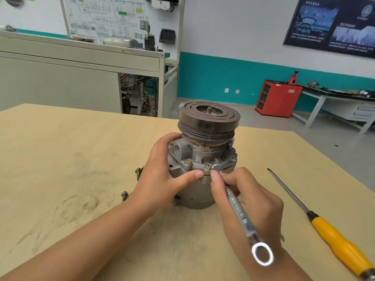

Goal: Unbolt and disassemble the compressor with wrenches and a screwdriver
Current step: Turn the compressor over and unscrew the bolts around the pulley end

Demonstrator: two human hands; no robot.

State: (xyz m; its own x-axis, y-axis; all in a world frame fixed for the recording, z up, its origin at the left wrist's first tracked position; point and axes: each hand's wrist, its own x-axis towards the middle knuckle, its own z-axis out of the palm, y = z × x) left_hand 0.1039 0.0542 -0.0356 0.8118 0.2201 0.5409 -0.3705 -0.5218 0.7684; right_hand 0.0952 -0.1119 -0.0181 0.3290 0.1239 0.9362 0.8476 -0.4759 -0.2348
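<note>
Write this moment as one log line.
left hand: grips compressor | right hand: holds wrench at flange bolt | screwdriver: on table | loose bolts: beside compressor

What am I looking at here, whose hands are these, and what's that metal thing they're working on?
This is one picture from a camera worn on a person's head, looking forward and down, so the two arms reaching in are the wearer's own. There is no robot. The grey metal part standing upright on the wooden table is a compressor, with a round grooved pulley on top. The left hand grips its body to steady it. The right hand holds a wrench, whose far end sits at a bolt on the compressor's flange. Loose bolts lie on the table to the left of the compressor, and a yellow-handled screwdriver lies untouched on the right.
</note>
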